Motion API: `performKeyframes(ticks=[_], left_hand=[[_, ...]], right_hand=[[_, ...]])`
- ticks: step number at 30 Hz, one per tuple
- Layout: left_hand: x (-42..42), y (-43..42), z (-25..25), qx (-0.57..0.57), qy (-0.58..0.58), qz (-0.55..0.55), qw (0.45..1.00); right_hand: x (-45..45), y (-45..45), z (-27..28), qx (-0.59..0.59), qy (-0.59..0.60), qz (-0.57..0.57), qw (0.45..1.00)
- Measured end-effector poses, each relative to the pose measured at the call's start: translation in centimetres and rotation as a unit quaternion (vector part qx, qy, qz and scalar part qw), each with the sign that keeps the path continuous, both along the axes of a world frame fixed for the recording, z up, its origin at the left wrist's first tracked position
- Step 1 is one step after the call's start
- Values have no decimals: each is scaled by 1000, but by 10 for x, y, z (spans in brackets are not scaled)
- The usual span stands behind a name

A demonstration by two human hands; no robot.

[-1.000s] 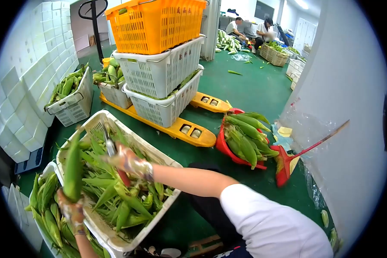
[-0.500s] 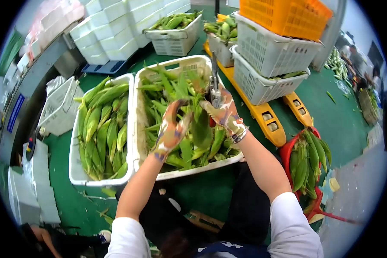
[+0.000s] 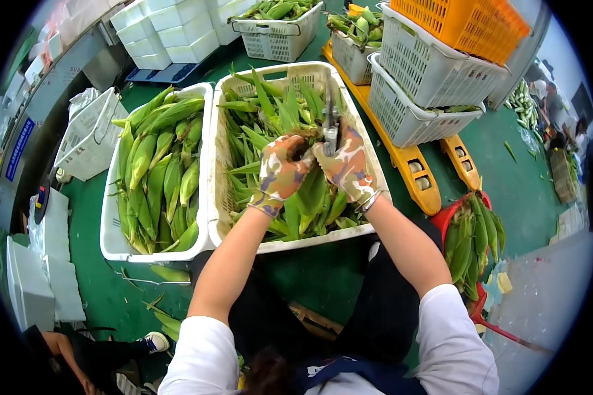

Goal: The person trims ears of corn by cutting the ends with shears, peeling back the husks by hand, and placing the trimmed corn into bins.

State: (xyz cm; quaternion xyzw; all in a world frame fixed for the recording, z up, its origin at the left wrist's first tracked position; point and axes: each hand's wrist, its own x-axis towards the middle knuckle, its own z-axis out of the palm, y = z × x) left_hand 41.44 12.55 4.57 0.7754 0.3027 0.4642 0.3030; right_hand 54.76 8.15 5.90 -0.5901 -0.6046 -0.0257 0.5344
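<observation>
Both my hands wear camouflage-patterned gloves above a white crate (image 3: 215,191) of green corn husks and leaves. My left hand (image 3: 283,170) is closed on an ear of corn (image 3: 311,195); its brownish end shows by the fingertips, and the gloves partly hide the rest. Right beside it, my right hand (image 3: 346,166) grips metal pruning shears (image 3: 331,125), blades pointing away from me. To the left, a second white crate (image 3: 207,151) holds several ears of corn in green husks (image 3: 158,178).
A red tub (image 3: 449,220) of husked-leaf corn stands at the right. Behind it are a yellow pallet jack (image 3: 412,174) and stacked crates (image 3: 428,66). White foam boxes (image 3: 184,33) are piled at the back left. Another person's leg and shoe (image 3: 156,342) show at lower left.
My left hand has moved right and its fingers have closed on the corn beside the shears. The view has shifted, so the crates sit slightly higher in the picture.
</observation>
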Motion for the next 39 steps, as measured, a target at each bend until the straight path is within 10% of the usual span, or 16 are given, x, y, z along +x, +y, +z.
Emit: performKeyframes(ticks=[4,7,14,21,25,28,32,34,36,39], left_hand=[[3,13,-28,57,-27,122,991],[-8,25,-28,-192,-154,139,959],[-26,16,-38,-104,-99,159,977],[-18,5,-9,-303,-270,-4,914],[-27,19,-39,-228,-189,-290,910],[-8,-17,-20,-335,-184,-285,879],[3,-8,11,-112,-141,-118,977],[-14,-9,47,-200,-156,0,967],[-36,19,32,-185,-327,-113,920],[-53,14,50,-266,-131,-21,955]], right_hand=[[-11,4,-38,-5,307,48,951],[-14,-13,-41,-6,516,107,850],[15,-24,-37,-79,496,170,848],[19,-39,-23,-94,449,199,866],[11,-40,8,-103,463,201,857],[16,-25,7,-148,480,198,842],[8,-29,69,-44,417,195,886],[29,-30,88,-66,277,189,940],[50,-35,66,-155,212,134,955],[43,-55,48,-297,-38,95,949]])
